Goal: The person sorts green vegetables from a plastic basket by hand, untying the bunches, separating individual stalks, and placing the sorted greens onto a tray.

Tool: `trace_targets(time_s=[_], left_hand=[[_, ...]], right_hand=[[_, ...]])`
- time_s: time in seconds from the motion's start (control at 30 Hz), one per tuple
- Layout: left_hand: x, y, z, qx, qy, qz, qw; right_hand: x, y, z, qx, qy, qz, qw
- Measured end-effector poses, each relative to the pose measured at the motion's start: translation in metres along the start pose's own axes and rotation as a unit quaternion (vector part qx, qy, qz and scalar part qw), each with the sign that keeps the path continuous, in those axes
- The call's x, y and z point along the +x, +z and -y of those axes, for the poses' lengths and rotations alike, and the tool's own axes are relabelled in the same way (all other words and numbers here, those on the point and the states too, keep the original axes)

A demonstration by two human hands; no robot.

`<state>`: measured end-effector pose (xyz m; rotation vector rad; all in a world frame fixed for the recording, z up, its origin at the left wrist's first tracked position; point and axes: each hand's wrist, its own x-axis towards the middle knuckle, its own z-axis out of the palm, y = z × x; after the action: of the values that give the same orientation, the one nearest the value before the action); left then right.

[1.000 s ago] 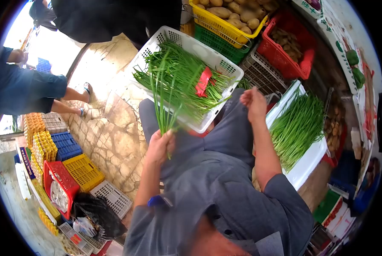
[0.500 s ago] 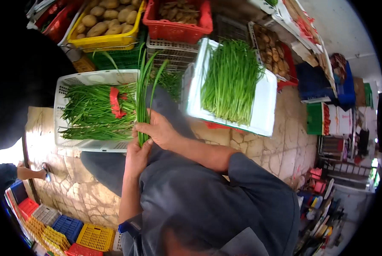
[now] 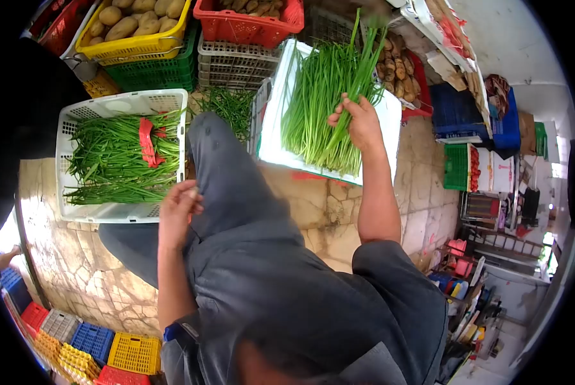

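My right hand (image 3: 362, 125) is closed round a small bunch of garlic chives (image 3: 358, 70), laying it along the right side of the pile. That pile of green chives (image 3: 306, 109) lies in line on a white foam box (image 3: 276, 109), pale stem ends toward me. My left hand (image 3: 179, 204) has its fingers curled together, close to a white plastic crate (image 3: 123, 215); whatever is between the fingertips is too small to name. In that crate lie more chives (image 3: 107, 151), with a red tie (image 3: 149, 142) across some of them.
A yellow crate of potatoes (image 3: 133, 48) and a red crate (image 3: 245, 25) of brown roots stand at the back. Loose green leaves (image 3: 226, 109) lie between the white crate and foam box. Brown roots (image 3: 400, 70) fill another container at right. Coloured crates (image 3: 133, 353) line the lower left.
My right hand has carried the small bunch from over the crate rightward onto the pile on the foam box. My left hand has let go of the stems and moved slightly left.
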<state>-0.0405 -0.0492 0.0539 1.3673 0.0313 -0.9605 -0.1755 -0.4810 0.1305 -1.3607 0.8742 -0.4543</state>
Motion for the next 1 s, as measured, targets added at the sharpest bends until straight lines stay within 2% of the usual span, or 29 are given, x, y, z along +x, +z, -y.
trace_targets(time_s=[0.03, 0.13, 0.23, 0.37, 0.47, 0.57, 0.67, 0.7, 0.73, 0.83, 0.93, 0.97, 1.0], left_hand=[[0.000, -0.012, 0.001, -0.013, -0.001, -0.031, 0.999], [0.004, -0.043, 0.014, -0.036, 0.020, -0.095, 0.995], [0.006, -0.065, 0.024, -0.046, 0.024, -0.131, 0.990], [0.006, -0.071, 0.026, -0.058, 0.009, -0.145, 0.988], [0.012, -0.073, 0.037, -0.057, 0.005, -0.156, 0.986], [0.013, -0.074, 0.038, -0.083, 0.015, -0.149, 0.985], [0.013, -0.078, 0.040, -0.064, 0.012, -0.162, 0.985], [0.013, -0.078, 0.042, -0.056, 0.026, -0.167, 0.984], [0.010, -0.075, 0.044, -0.062, 0.035, -0.176, 0.982], [0.005, -0.074, 0.044, -0.048, 0.065, -0.147, 0.986], [0.004, -0.071, 0.045, -0.031, 0.042, -0.083, 0.995], [-0.006, -0.068, 0.036, -0.032, 0.021, -0.047, 0.998], [-0.010, -0.067, 0.032, -0.008, 0.018, -0.017, 1.000]], right_hand=[[0.011, -0.011, -0.008, -0.001, 0.008, -0.010, 1.000], [0.044, -0.028, -0.042, -0.120, 0.026, -0.082, 0.989], [0.057, -0.020, -0.074, -0.226, -0.015, -0.204, 0.953], [0.057, -0.020, -0.084, -0.324, -0.008, -0.235, 0.916], [0.067, -0.036, -0.109, -0.344, -0.072, -0.248, 0.902], [0.049, -0.028, -0.097, -0.500, -0.125, -0.211, 0.830], [0.034, -0.011, -0.096, -0.521, -0.223, -0.232, 0.790], [0.033, -0.014, -0.101, -0.532, -0.323, -0.205, 0.756], [0.028, -0.005, -0.098, -0.492, -0.352, -0.182, 0.775], [0.002, 0.080, -0.085, -0.282, -0.235, -0.080, 0.927], [-0.022, 0.174, -0.095, -0.209, -0.226, 0.108, 0.945], [-0.041, 0.214, -0.088, -0.177, -0.158, 0.163, 0.958], [-0.042, 0.244, -0.100, -0.221, -0.225, 0.208, 0.926]])
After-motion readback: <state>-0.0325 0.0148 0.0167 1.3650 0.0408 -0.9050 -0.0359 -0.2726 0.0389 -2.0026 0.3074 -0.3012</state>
